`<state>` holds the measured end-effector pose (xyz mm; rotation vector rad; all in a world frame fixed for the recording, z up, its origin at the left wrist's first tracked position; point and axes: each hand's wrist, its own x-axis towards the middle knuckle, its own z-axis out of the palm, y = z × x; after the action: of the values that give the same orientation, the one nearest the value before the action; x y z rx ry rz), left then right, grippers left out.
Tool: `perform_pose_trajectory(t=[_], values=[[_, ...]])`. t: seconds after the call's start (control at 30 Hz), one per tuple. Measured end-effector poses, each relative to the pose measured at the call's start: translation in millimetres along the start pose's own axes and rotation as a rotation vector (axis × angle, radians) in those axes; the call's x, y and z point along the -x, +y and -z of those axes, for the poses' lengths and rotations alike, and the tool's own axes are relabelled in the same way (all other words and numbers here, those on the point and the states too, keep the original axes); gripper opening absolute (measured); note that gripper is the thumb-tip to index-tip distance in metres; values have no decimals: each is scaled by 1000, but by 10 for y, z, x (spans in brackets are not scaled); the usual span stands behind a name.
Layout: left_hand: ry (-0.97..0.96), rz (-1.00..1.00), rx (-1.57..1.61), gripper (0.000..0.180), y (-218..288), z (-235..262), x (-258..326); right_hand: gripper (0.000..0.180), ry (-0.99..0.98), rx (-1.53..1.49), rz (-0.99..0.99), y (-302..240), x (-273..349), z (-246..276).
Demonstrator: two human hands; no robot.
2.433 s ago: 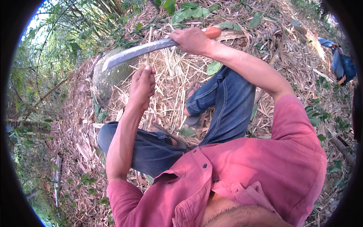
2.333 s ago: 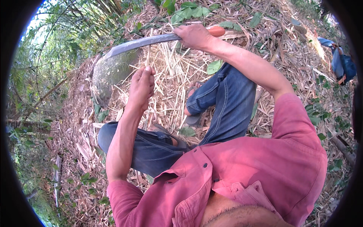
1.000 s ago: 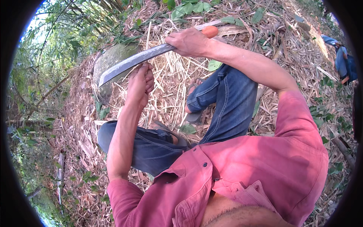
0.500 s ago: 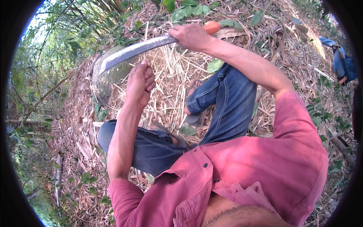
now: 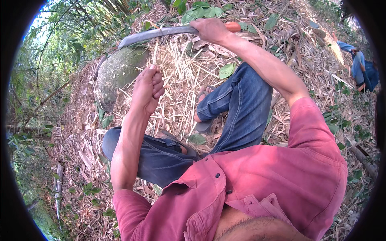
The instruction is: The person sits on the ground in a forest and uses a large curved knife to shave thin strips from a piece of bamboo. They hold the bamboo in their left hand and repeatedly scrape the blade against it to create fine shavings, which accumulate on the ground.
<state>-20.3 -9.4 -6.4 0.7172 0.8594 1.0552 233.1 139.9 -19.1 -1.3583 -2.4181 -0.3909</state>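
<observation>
Left hand [image 5: 148, 87] pinches thin stick [image 5: 155, 53], pointing away from body; right hand [image 5: 210, 31] wrapped round knife [image 5: 169, 31], blade at stick's far end, contact unclear. Pale strips [image 5: 183, 68] already heaped beside stone [image 5: 118, 78]; held stick looks unfinished, remainder unclear.

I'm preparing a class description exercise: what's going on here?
A person holds a machete in the right hand, the orange handle showing past it. The left hand grasps a thin pale stick; the blade crosses its far part, though contact is unclear. Pale strips lie scattered beside a rounded rock.
</observation>
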Motion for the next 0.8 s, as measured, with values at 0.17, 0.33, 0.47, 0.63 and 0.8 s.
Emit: perform_pose_trajectory(t=[0.17,0.33,0.47,0.63,0.8], values=[[-10,-3,-54,17,-44,118,186,27,-220,-104,-437,446,-7,52],[96,-53,-134,21,-62,208,93,33,-29,-121,-194,325,252,251],[122,-64,-202,30,-83,152,42,20,66,-90,127,-31,200,139],[210,-91,-259,29,-109,133,-34,15,94,-131,326,-554,206,210],[143,-72,-204,34,-128,134,-79,16,125,-164,353,-640,221,248]])
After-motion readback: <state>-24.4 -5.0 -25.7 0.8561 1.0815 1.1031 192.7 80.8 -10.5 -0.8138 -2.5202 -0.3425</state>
